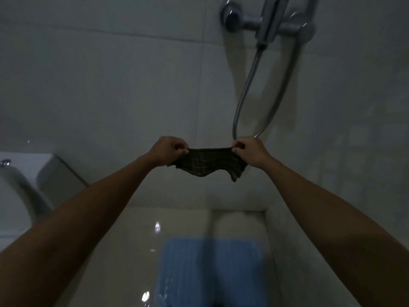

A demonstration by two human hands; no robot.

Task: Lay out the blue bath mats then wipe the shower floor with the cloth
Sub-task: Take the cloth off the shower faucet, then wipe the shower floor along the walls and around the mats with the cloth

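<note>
Stretching the cloth (209,163) between both hands, high above the shower floor (137,251).

The left hand (167,150) at 9 o'clock of the cloth and the right hand (251,152) at 3 o'clock each pinch a top corner, fingers curled tight on fabric. A blue mat (210,271) lies on the floor at 6 o'clock. The floor glints as if wet, so a slip while bending looks possible; the hose (247,85) at 12 o'clock could snag the cloth.

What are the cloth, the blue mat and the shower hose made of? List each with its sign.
Cloth: soft woven fabric, dark with a faint check; it sags between both hands.
Blue mat: probably rubber or plastic, with a bumpy-looking surface; blurred.
Shower hose: likely metal, shiny chrome finish with highlights.
</note>
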